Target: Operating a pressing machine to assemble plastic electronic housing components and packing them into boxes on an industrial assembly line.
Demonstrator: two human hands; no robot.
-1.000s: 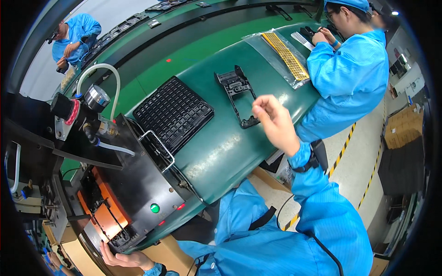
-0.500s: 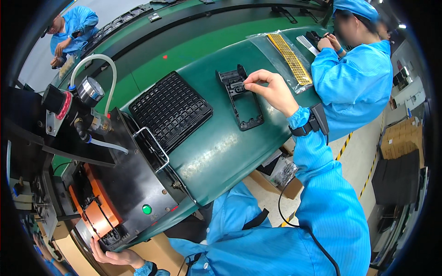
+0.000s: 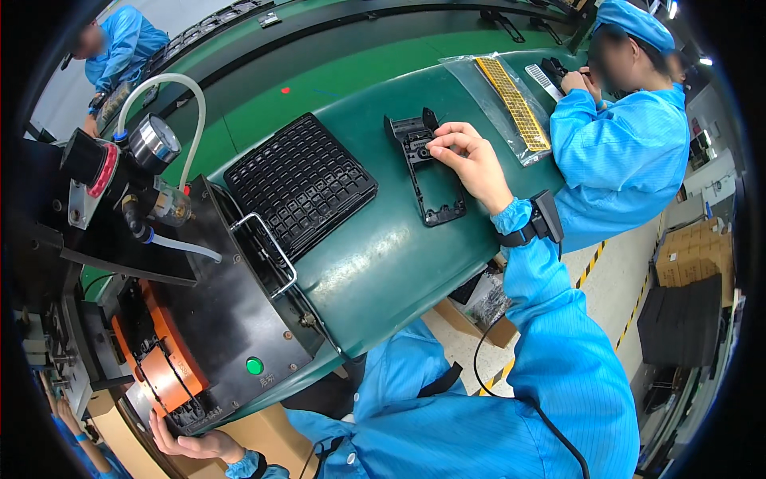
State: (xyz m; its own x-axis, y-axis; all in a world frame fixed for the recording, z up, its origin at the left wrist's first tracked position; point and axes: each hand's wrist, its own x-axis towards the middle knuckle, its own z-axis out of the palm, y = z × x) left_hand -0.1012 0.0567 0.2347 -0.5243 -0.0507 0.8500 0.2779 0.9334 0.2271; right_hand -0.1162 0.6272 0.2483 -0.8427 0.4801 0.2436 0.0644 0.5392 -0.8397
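On the green bench lies a black plastic frame (image 3: 420, 185), with a large rectangular opening and a ribbed block at its far end. My right hand (image 3: 472, 164) is over that far end, thumb and forefinger pinched together against it; whatever is between the tips is too small to make out. At lower left, my left hand (image 3: 191, 441) rests by the near edge of a black press machine (image 3: 231, 319). Its fingers are extended and touch the edge beside the orange fixture (image 3: 169, 375), with nothing visible in them.
Stacked black gridded trays (image 3: 299, 180) lie between machine and frame. A metal handle (image 3: 271, 251), green button (image 3: 254, 366) and pressure gauge (image 3: 154, 142) belong to the machine. Beyond my right hand are a yellow grid sheet on a plastic bag (image 3: 515, 104) and a co-worker (image 3: 626, 144).
The view has shifted slightly. My right hand stays at the frame's far end and my left at the machine edge. The person at upper left has lowered an arm.
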